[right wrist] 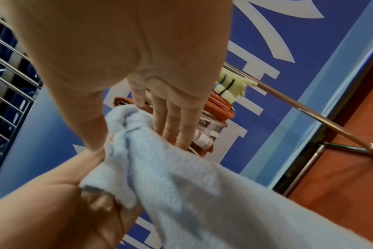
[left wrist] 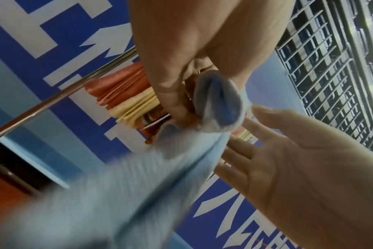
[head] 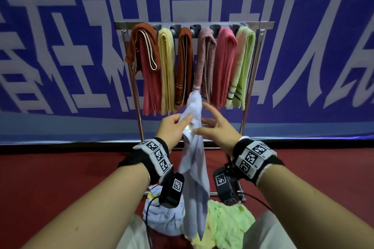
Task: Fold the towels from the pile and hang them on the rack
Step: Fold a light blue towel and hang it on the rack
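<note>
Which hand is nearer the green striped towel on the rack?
Right. The right hand, open, is below and slightly left of the green striped towel; the left hand is farther left, holding the light blue towel.

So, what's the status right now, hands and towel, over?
Left hand grips the light blue towel near its top. Right hand open beside it. Towel hangs unfolded over the pile. Rack crowded with hung towels.

hung towels (head: 224,66) crowd the rack (head: 263,25), red floor (head: 60,168) open alongside
</note>
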`<state>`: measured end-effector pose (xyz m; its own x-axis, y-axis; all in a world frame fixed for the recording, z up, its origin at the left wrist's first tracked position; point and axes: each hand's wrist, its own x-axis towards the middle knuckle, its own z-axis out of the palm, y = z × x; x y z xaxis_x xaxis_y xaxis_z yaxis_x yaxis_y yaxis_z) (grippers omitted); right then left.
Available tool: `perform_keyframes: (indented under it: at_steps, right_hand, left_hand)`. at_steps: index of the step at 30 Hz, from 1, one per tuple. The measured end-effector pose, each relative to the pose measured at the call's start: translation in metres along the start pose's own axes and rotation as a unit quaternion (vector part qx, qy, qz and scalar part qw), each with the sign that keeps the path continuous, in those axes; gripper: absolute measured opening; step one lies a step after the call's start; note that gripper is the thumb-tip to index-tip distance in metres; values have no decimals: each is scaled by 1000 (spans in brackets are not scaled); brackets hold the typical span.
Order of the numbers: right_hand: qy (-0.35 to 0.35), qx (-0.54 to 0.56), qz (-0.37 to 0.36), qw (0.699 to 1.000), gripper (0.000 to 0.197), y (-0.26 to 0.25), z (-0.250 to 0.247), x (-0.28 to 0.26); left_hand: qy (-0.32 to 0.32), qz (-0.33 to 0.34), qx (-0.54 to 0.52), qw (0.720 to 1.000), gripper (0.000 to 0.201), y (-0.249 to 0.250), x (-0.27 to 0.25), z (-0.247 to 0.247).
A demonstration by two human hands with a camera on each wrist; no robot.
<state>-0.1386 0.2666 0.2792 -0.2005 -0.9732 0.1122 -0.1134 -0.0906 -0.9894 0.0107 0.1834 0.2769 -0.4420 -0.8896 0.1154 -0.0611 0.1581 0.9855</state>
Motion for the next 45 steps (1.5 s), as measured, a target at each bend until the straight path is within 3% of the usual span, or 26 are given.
perform_keyframes:
  at_steps: [5,9,12,14,18,22,27,29,33,40,45]
  right_hand:
    - [-70,-61,-4,996,83,47,16,-4]
    - [-25,-89,5,996,44,79,21,-1]
    - [6,-96,-2,995,20,90,23,2]
    - [12,-67,16,998,27,94,22,4]
    - [29,-63,62,996,33,103,16,12]
    - [42,-68,66,995,35,118,14,19]
    - [87,-110,52,989,30,157,4,23]
    - [119,-109,53,985,25,171,3,21]
    - [137,-35,121,982,21,202,11,13]
    - [187,-42,146,971,30,230,10,17]
    - [208,-48,132,968,36,235,0,21]
  left_hand:
    - [20,-42,-10,999,29,-24,7,9]
    - [-13,-81,-36,996,13,-43,8,14]
    - [-42,-108,-110,987,18,-55,8,10]
    - [-48,-122,-136,982,25,-63,9,5]
    - [-64,-100,-75,990,31,-84,10,1]
    - [-59,-48,94,993,12,-108,22,-5]
    - [-118,-14,240,963,24,-150,29,-2]
    - [-131,-26,261,956,26,-165,29,0]
    - [-133,-66,270,951,20,-197,27,4]
    - [-160,-103,315,930,16,-234,22,6]
    - [-167,-159,368,901,45,-231,39,7]
